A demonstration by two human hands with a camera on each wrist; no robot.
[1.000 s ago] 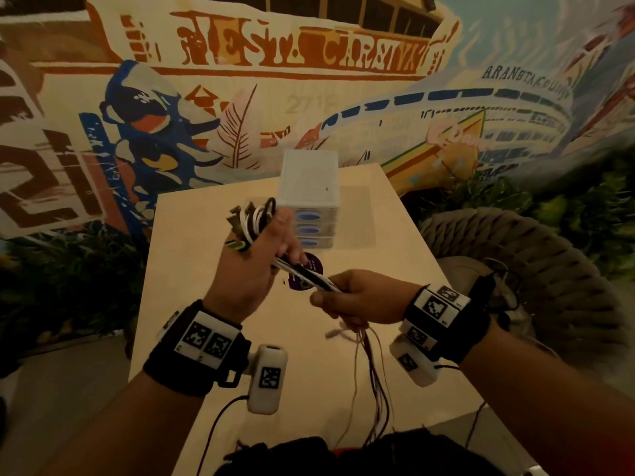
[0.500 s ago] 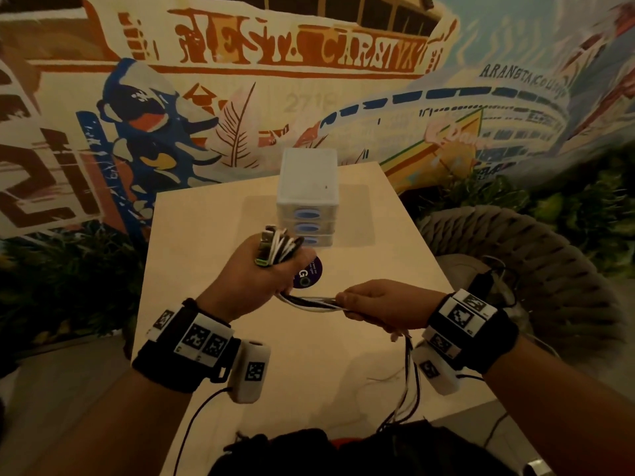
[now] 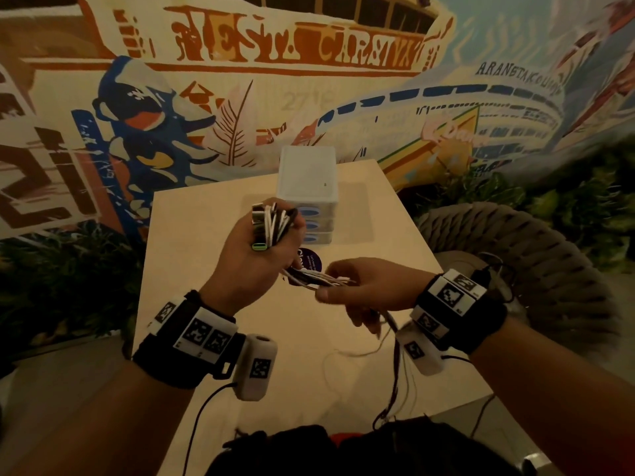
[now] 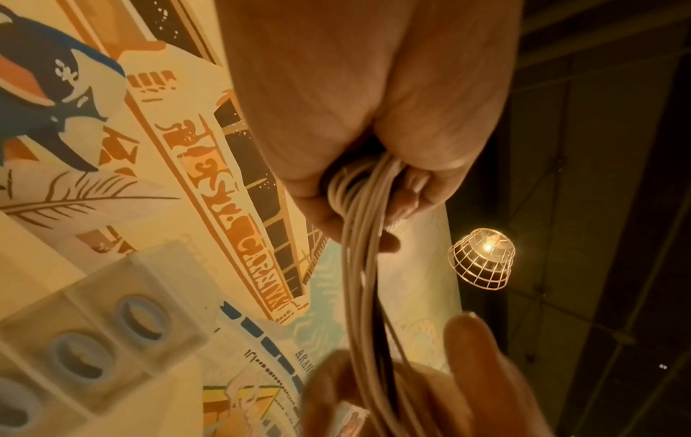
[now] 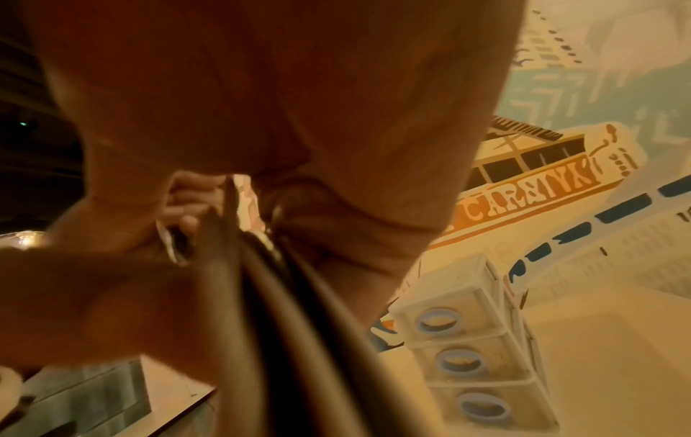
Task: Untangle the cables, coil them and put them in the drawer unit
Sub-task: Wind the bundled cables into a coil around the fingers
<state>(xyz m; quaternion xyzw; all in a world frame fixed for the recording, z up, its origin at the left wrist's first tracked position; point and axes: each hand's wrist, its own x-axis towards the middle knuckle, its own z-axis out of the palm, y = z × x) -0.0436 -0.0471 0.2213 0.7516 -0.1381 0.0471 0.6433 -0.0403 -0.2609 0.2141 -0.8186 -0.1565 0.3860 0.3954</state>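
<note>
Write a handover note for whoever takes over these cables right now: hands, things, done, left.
Left hand: grips the coiled part of the cable bundle, loops and connector ends sticking out above the fist.
Right hand: grip closed on the straight run of the same cables between the hands; loose tails hang below it past the table edge.
Drawer unit: at the far end of the table, all three drawers closed.
Done: part of the bundle is looped in the left hand.
Left: wind in the hanging tails, separate the cables if they are tangled, open a drawer, put the coils in.
</note>
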